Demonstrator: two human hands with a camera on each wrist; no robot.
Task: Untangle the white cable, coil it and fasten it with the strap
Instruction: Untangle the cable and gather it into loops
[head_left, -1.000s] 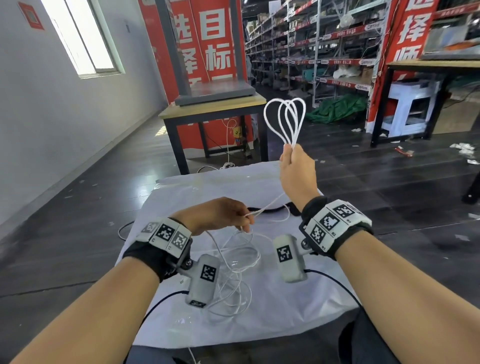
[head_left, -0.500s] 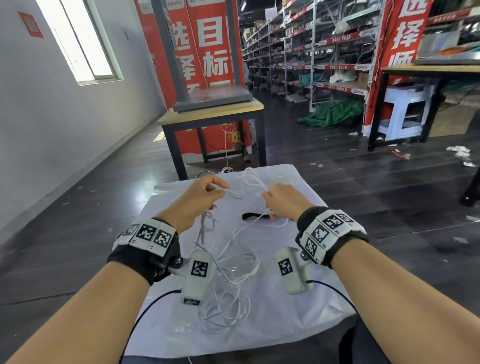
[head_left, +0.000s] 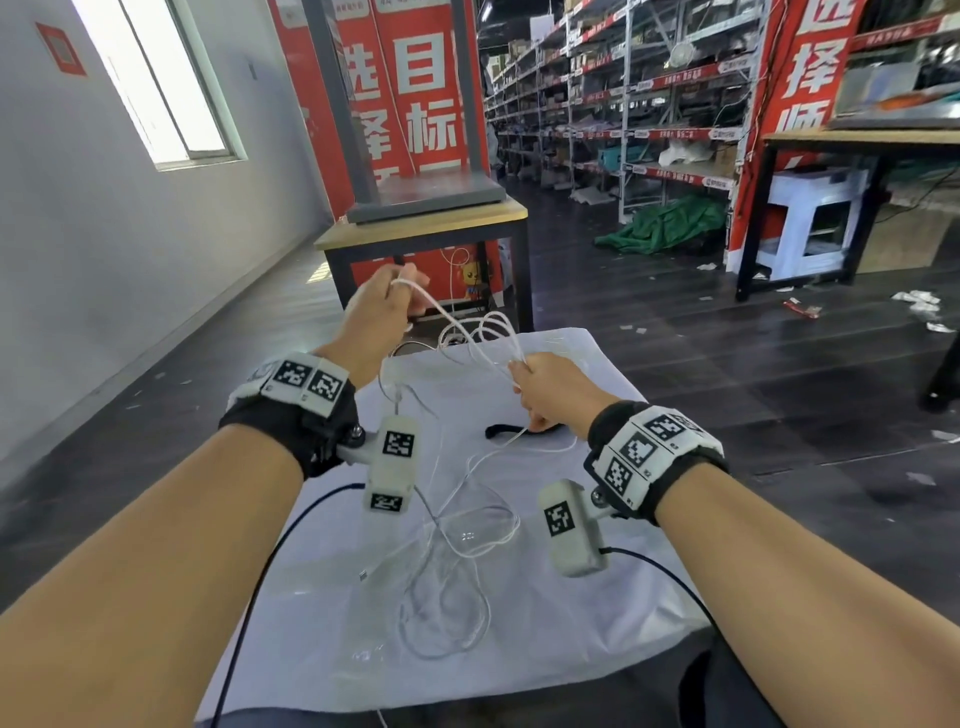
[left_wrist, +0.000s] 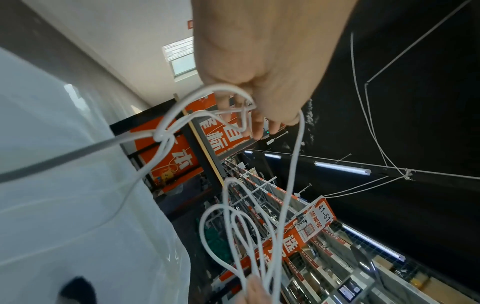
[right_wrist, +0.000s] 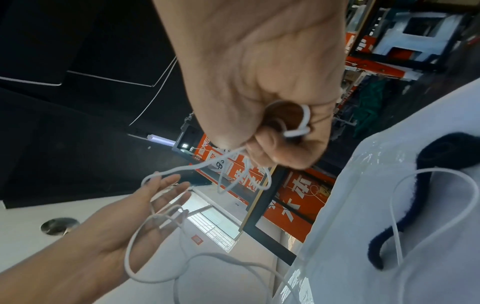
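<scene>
The white cable (head_left: 457, 571) lies partly in a loose tangle on the white-covered table (head_left: 597, 623). My right hand (head_left: 524, 374) grips a bunch of its loops (head_left: 488, 332) in a fist just above the table; the right wrist view shows the cable (right_wrist: 303, 121) clamped in that hand (right_wrist: 280, 144). My left hand (head_left: 402, 291) is raised at the far left, fingers (right_wrist: 166, 185) straight, and a strand hangs over them. A knot (left_wrist: 163, 136) sits in the strands just below the left hand (left_wrist: 259, 115). The black strap (head_left: 506, 430) lies on the table beside my right hand.
A wooden table (head_left: 426, 228) with a grey stand stands just beyond mine. Dark floor lies on both sides, with warehouse shelves (head_left: 649, 130) at the back right. The wrist cameras' black leads (head_left: 270, 561) run across the near part of the table.
My right hand came down from high up to just above the table, still holding the loops. My left hand rose from the table and moved away to the left, drawing a strand up.
</scene>
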